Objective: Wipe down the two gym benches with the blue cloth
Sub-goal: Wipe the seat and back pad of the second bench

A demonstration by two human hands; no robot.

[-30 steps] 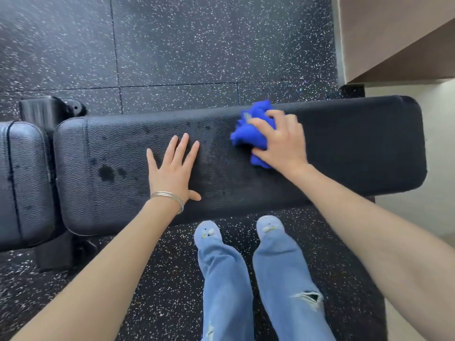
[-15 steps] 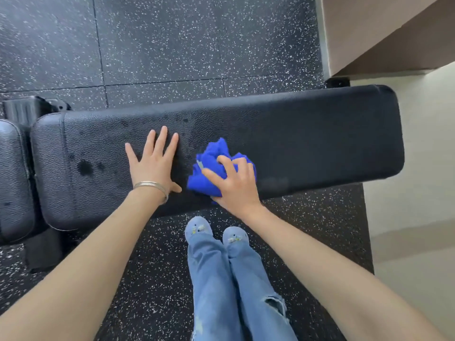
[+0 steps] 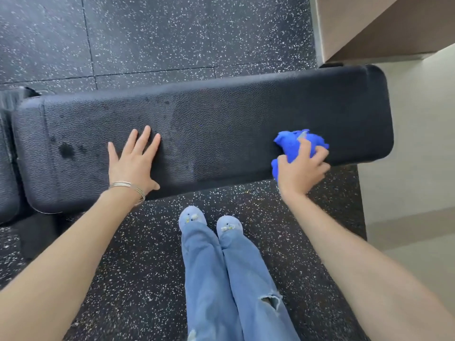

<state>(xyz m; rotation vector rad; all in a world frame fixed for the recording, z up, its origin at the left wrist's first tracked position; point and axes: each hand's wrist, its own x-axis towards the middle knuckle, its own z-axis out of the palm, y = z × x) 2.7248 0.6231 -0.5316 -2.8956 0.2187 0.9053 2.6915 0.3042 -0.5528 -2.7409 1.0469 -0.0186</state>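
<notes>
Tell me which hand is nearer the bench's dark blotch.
Left. The left hand rests beside the blotch; the right hand grips the blue cloth at the opposite end.

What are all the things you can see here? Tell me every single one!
long bench pad: one, black, across the middle
second pad: one, black, left edge, only partly in view
blue cloth: one, bright blue, bunched at the long pad's right end, near its front edge
wet spots: a few, dark, on the long pad's left part
rubber floor: one, black with white specks, under the pads
wall: one, beige, top right
bangles: several thin, silver, left wrist
jeans: one pair, light blue, with a rip, bottom middle
shoes: two, pale blue, by the long pad
left hand: one, flat on the long pad
right hand: one, gripping the blue cloth
</notes>
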